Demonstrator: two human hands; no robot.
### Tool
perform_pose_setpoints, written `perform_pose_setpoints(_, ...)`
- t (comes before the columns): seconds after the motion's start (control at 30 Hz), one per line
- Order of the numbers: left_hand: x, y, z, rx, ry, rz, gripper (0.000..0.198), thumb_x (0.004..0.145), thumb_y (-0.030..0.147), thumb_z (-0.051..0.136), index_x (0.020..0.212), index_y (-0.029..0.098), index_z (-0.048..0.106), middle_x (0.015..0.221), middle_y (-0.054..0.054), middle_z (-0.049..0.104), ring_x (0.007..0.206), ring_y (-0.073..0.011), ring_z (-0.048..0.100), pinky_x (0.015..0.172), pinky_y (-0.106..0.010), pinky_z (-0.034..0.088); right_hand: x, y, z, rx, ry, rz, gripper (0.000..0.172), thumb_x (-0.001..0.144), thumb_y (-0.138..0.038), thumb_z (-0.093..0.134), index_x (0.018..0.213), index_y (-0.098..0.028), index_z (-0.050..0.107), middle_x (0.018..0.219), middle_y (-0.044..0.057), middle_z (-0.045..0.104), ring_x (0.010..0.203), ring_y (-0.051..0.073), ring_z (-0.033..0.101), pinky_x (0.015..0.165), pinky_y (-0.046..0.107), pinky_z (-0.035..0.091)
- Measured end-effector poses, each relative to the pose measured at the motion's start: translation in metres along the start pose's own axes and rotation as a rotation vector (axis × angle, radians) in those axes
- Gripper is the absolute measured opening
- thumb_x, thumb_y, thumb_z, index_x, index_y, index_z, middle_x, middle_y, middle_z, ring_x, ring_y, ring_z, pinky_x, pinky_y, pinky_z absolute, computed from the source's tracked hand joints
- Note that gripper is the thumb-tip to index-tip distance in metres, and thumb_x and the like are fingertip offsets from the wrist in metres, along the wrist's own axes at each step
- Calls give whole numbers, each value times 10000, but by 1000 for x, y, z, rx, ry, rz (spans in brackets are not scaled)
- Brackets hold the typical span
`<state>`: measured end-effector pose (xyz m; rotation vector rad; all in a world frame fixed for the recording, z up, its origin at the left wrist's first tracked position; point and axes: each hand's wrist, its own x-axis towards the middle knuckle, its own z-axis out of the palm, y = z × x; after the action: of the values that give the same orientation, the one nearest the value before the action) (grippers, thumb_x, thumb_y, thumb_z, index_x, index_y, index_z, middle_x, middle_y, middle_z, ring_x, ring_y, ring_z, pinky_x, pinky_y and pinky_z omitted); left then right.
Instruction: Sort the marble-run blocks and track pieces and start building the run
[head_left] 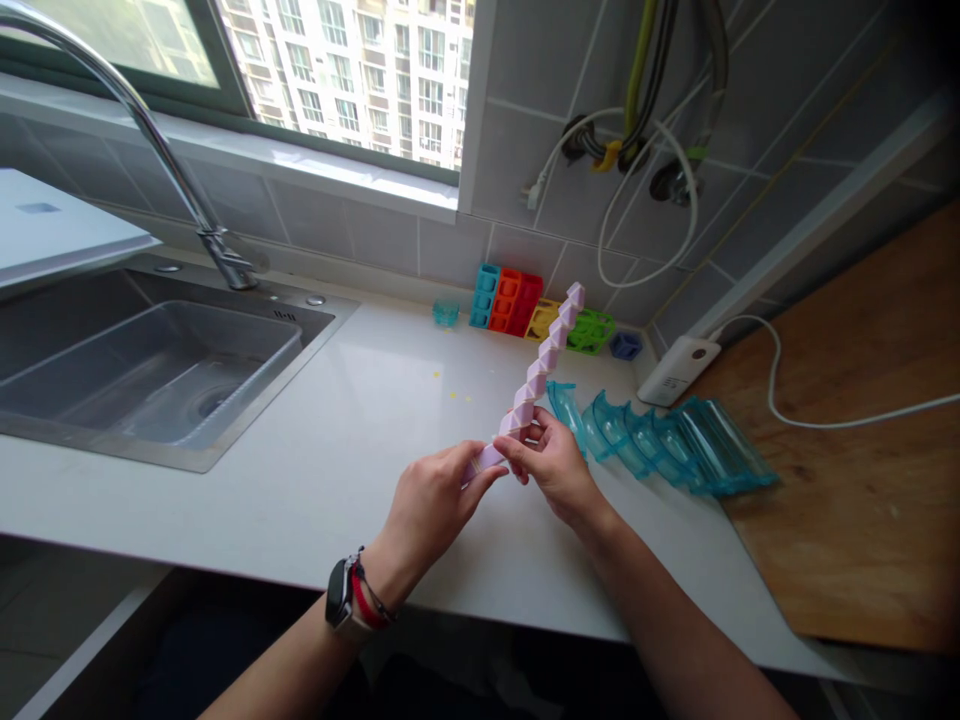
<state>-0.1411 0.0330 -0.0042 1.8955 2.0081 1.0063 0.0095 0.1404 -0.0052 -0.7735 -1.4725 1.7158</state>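
Both hands hold a long lilac folding snake puzzle [553,350] made of zigzag wedge segments. It rises at a slant to the upper right above the white counter. My left hand [439,500], wearing a dark watch and a red band at the wrist, is closed around the lower straight end. A little higher up, my right hand [553,462] pinches the segments between thumb and fingers. To the right of this hand, several clear teal curved pieces [645,440] lie in a row on the counter. Part of the puzzle's lower end is hidden by my fingers.
Coloured plastic blocks [507,302] line the wall, with a small teal piece [445,313] beside them. A white charger box [679,370] with a cable stands by the wooden board [862,470]. To the left are the steel sink [247,425] and a faucet [176,175].
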Motion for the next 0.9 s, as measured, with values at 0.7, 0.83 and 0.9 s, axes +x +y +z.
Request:
perform_pose_setpoints(0.7,10,0,-9,-599,-111,-115,347,946,493,650,1029,171,751,835,-38,736,682,-134,580,620,-229,431,-8,-15,5,229,-45,94,392,845,-416,802,1093,-240,554,892,5,688,600,97,560,419,172,366)
perform_pose_setpoints(0.83,12,0,-9,-797,-164,-187,358,948,492,645,1019,156,746,874,-59,748,592,-99,544,547,-212,410,-8,-18,4,258,-75,110,410,843,-390,809,1116,-236,545,928,30,709,614,102,572,438,175,393)
perform_pose_setpoints(0.9,12,0,-8,-868,-184,-226,366,938,496,656,1022,150,739,877,-64,746,517,-69,481,490,-202,375,-8,-19,4,259,-88,123,435,826,-375,824,1127,-236,542,944,34,713,636,110,592,457,182,427)
